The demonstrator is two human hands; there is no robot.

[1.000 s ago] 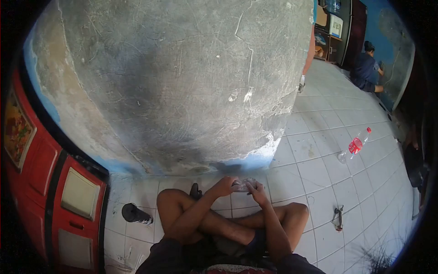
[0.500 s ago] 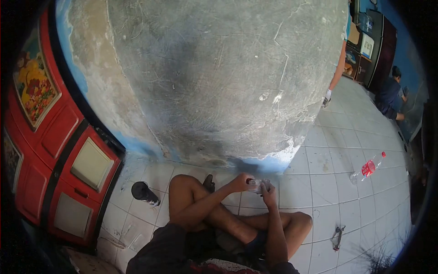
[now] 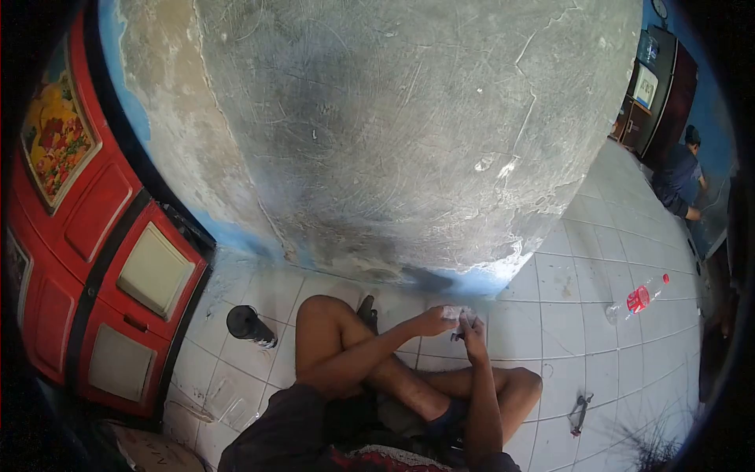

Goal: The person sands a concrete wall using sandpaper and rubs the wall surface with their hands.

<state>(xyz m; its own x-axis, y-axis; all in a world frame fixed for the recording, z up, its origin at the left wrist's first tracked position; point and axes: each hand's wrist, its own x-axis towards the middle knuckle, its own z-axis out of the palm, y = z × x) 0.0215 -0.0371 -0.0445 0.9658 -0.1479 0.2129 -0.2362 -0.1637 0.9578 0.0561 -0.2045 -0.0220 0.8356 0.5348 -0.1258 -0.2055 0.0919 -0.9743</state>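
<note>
My left hand [image 3: 432,322] is closed on one end of a small clear plastic piece [image 3: 453,313], held above the floor tiles in front of my crossed legs. My right hand [image 3: 473,335] pinches the other side of the piece. A small dark item [image 3: 458,337] shows at the right fingers; what it is cannot be made out. Both hands are close together, near the foot of the worn grey wall [image 3: 377,157].
A black bottle [image 3: 248,325] stands left of my legs, beside a red cabinet [image 3: 106,197]. A clear bottle with a red label [image 3: 638,299] lies on the right, above a small metal tool [image 3: 580,413]. Another person [image 3: 676,179] sits by the far wall.
The view has turned, so the wall and cabinet sit differently in it. Both hands have shifted with the plastic piece, its angle changing. The limb beside the wall's right edge has gone out of view.
</note>
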